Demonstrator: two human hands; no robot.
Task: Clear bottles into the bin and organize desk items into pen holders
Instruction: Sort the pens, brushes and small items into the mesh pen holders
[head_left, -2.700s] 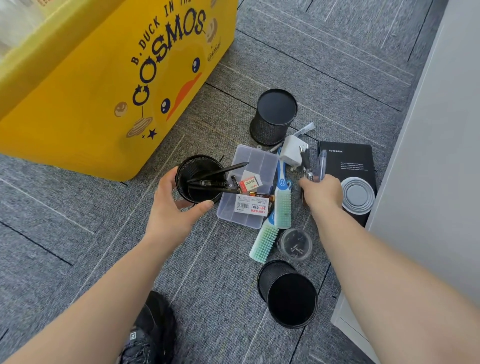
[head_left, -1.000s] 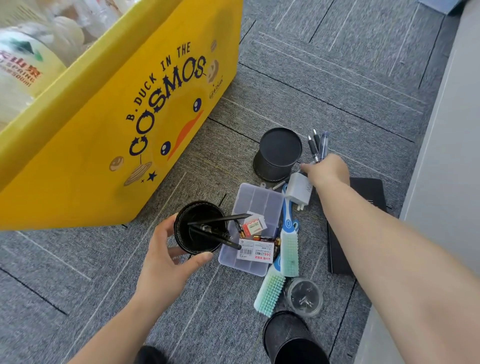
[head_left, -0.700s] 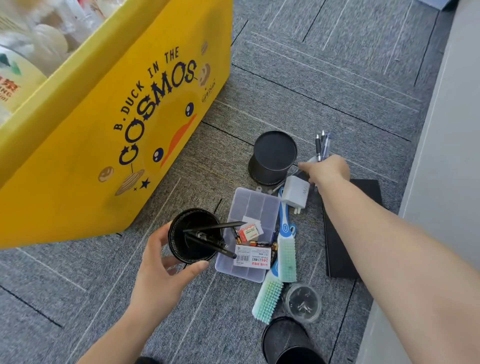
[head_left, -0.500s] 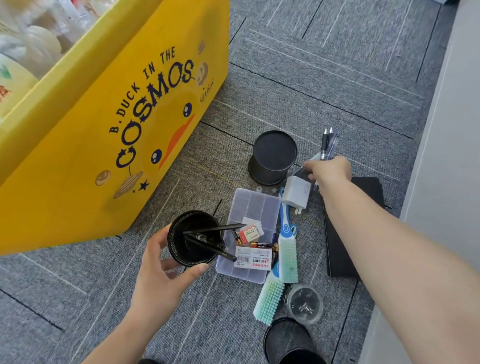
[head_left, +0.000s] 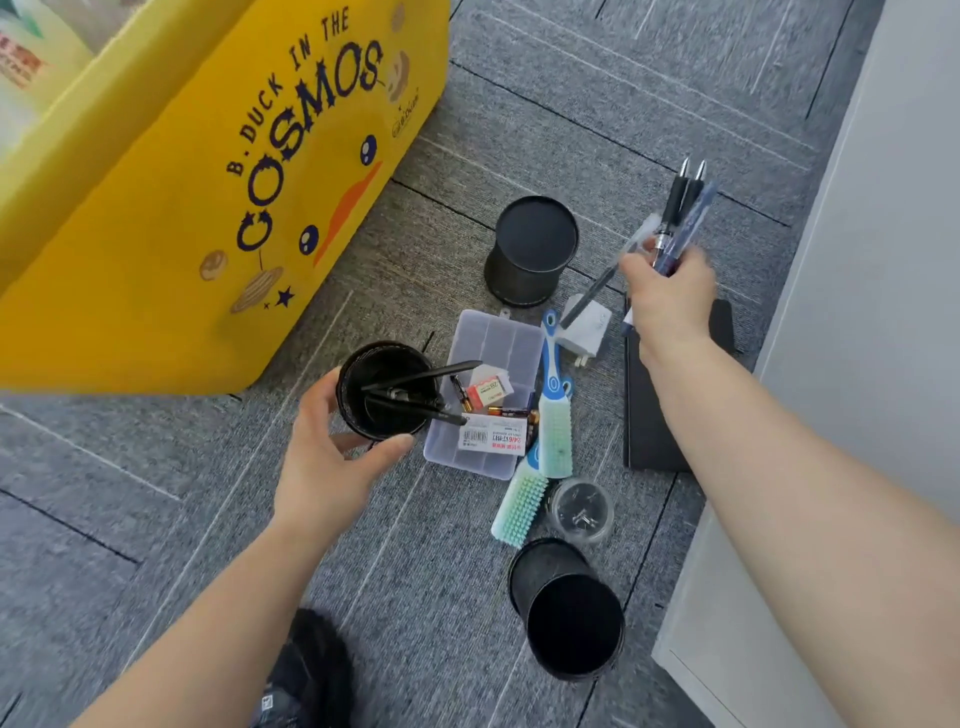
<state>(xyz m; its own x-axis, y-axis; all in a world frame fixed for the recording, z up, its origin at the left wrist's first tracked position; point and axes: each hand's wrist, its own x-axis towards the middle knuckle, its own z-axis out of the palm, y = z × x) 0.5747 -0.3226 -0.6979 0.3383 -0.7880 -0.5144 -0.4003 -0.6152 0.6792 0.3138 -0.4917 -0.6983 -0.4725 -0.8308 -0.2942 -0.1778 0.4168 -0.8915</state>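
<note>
**A:** Where are the pens?

**B:** A bunch of pens (head_left: 683, 213) is in the right hand (head_left: 670, 296), at the far right above the carpet floor (head_left: 597, 104). The grip is clamped round their lower ends, with the tips pointing up and away. One slants down to the left, over a white charger (head_left: 589, 332).

**A:** And the other hand?

**B:** The left hand (head_left: 332, 457) has its grip curled round a black pen holder (head_left: 387, 389), mouth up, with a few black pens (head_left: 415, 405) leaning out of it. I cannot tell whether it is lifted.

**A:** What is around it?

**B:** Just to its right is a clear organizer box (head_left: 488, 343), and two brushes (head_left: 553, 415) lie beside that. An upturned holder (head_left: 530, 249) stands farther off, and another holder (head_left: 569, 618) lies on its side nearer. The yellow bin (head_left: 208, 208) is at the left, with bottles (head_left: 31, 67) inside.
</note>
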